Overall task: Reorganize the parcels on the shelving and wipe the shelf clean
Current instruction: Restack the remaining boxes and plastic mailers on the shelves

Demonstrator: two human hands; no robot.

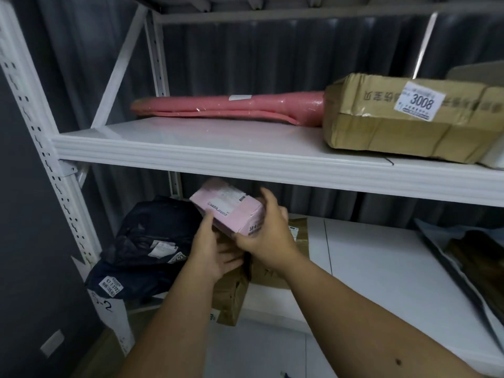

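Pink cardboard, a small labelled box [227,210], is tilted above the lower shelf [381,268]; right hand [268,233] grips its near end, left hand [215,252] supports it underneath with fingers partly hidden. Crumpled brown parcels [231,296] lie half covered below, glossy black bags [147,241] left, bare white shelf to the right.

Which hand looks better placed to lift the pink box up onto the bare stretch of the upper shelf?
Right, probably. The right hand wraps the near end of the pink box, while the left hand only supports it from beneath with straight fingers. The upper shelf is bare directly above.
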